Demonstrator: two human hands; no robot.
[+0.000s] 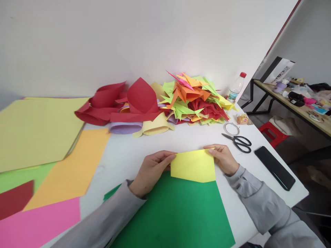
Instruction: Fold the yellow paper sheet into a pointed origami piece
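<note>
A folded yellow paper [193, 166] is held just above the white table [129, 151], between both hands. My left hand [151, 169] pinches its upper left corner with the fingers closed. My right hand [223, 159] grips its upper right edge, fingers curled behind the sheet. Under the paper lies a large green sheet [178, 213] reaching toward me. Both forearms wear grey sleeves.
A heap of folded paper shapes [193, 100] and red curled pieces [116, 103] lies at the back. Yellow [36, 131], orange [72, 168] and pink [38, 224] sheets lie left. Black scissors [239, 142], a tape ring [231, 128], a phone [274, 167] and a bottle [236, 88] sit right.
</note>
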